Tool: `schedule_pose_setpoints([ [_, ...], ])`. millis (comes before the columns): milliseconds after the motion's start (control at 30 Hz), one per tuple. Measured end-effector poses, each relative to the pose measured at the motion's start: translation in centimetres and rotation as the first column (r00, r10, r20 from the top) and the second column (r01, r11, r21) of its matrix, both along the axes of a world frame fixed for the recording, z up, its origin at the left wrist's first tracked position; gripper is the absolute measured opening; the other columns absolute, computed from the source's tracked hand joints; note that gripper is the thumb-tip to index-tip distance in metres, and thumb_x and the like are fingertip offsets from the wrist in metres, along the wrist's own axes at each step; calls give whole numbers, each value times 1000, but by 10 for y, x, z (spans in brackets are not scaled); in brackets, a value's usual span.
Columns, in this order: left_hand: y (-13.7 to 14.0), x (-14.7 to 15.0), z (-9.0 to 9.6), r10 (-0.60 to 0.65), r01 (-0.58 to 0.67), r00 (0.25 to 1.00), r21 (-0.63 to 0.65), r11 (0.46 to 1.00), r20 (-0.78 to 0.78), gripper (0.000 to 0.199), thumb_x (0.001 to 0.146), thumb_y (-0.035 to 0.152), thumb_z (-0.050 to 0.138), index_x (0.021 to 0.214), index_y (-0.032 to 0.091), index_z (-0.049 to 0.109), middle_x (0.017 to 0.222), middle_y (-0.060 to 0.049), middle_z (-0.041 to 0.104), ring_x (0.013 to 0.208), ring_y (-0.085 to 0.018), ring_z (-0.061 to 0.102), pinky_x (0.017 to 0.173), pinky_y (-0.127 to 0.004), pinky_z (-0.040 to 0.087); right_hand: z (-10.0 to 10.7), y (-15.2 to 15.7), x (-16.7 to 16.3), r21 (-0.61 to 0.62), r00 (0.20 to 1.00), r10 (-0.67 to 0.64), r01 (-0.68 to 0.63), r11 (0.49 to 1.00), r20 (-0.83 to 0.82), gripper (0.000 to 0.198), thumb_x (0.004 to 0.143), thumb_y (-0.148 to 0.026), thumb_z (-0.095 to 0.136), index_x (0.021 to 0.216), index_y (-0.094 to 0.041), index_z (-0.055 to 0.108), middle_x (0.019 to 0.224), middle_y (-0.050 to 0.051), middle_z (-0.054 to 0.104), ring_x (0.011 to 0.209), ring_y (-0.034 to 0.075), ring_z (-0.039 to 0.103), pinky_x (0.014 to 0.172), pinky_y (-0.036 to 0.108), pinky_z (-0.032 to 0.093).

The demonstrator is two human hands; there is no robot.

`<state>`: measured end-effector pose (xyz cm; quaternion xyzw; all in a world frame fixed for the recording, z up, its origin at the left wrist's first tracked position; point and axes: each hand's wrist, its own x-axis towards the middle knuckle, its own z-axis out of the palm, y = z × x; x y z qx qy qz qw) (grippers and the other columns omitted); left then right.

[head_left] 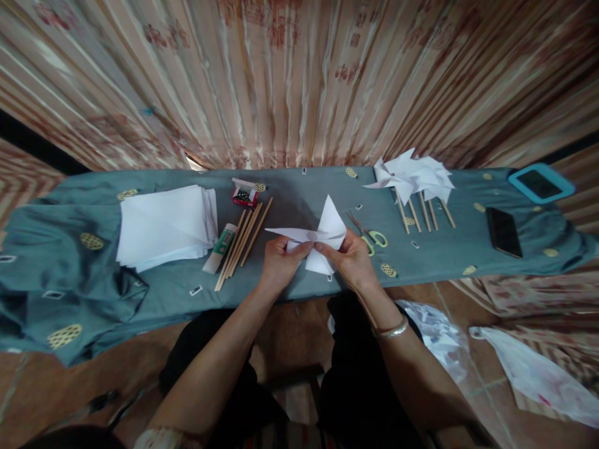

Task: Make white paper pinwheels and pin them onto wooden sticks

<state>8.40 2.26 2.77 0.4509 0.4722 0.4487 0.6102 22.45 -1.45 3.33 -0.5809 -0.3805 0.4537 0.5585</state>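
Observation:
A white paper pinwheel (330, 219) is held up over the near edge of the cloth-covered table, its blades spread out. My left hand (284, 255) grips its left side, and my right hand (349, 254) grips its right side. Both thumbs meet near the pinwheel's centre. No stick shows on this pinwheel. Just beyond my right hand lie scissors (369, 233) with pale green handles. To the left of my left hand are several wooden sticks (241, 243), a glue stick (219, 248) and an open small red-and-white box (244, 193) of dark small pieces.
A stack of white paper (163, 224) lies on the left of the green tablecloth (299, 187). Several pinwheels on sticks (412, 178) rest at the back right, near a black phone (503, 232) and a blue-framed device (541, 183). Plastic bags (440, 337) lie on the floor.

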Motion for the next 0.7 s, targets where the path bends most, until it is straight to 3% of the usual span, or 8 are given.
schedule_pose_setpoints([
  [300, -2, -1, 3, -18, 23, 997, -70, 997, 78, 26, 56, 35, 82, 65, 13, 72, 61, 0, 67, 55, -12, 54, 54, -23, 41, 1, 0, 0, -1, 999, -32, 32, 999, 38, 43, 59, -38, 85, 95, -20, 69, 88, 2, 78, 74, 21, 69, 74, 36, 56],
  [500, -3, -1, 4, -8, 30, 979, -109, 994, 201, 30, 49, 29, 87, 72, 15, 75, 68, -1, 71, 63, -15, 60, 61, -25, 46, 3, 0, -1, -2, 999, -23, 23, 1000, 42, 41, 59, -40, 85, 91, -19, 69, 84, 4, 78, 72, 21, 68, 70, 35, 56],
  [700, -3, 1, 4, 24, 32, 966, -213, 977, 256, 31, 43, 27, 90, 64, 14, 73, 62, 0, 69, 57, -12, 57, 59, -24, 44, 3, 0, 0, -19, 1000, -5, 5, 1000, 20, 45, 59, -40, 85, 95, -18, 70, 87, 4, 78, 72, 19, 68, 68, 32, 55],
])
